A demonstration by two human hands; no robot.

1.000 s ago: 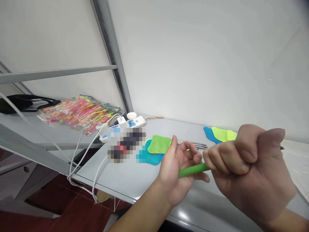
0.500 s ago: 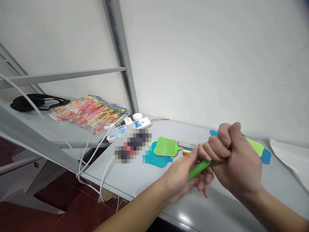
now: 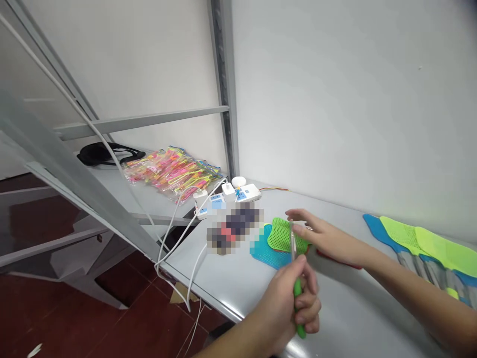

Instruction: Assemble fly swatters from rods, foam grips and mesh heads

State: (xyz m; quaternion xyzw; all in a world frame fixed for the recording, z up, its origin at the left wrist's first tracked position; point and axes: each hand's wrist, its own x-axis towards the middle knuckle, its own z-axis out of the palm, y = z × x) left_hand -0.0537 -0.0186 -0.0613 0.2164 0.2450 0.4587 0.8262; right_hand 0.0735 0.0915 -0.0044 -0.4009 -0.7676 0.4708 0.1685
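My left hand (image 3: pixel 283 303) is closed around a green handle (image 3: pixel 301 328) with a thin metal rod (image 3: pixel 292 243) sticking up from it. My right hand (image 3: pixel 320 236) hovers at the green perforated fly swatter head (image 3: pixel 278 233), fingers stretched out and apart. Its fingertips are close to the rod's upper end; whether they touch it I cannot tell. Under the green head lies a blue swatter head (image 3: pixel 266 256), with a red edge showing too. Part of the stack is hidden by my right hand.
Fly swatters with yellow-green and blue heads (image 3: pixel 400 233) lie on the right of the grey table (image 3: pixel 223 278). Power strips (image 3: pixel 248 191) with white cables stand at the back left. Bagged colourful items (image 3: pixel 175 171) and a black strap-like thing (image 3: pixel 97 153) rest on the side shelf.
My right hand has come off the green handle and moved left to the swatter heads, opening. The left hand keeps the handle, now turned upright. The view has swung right.
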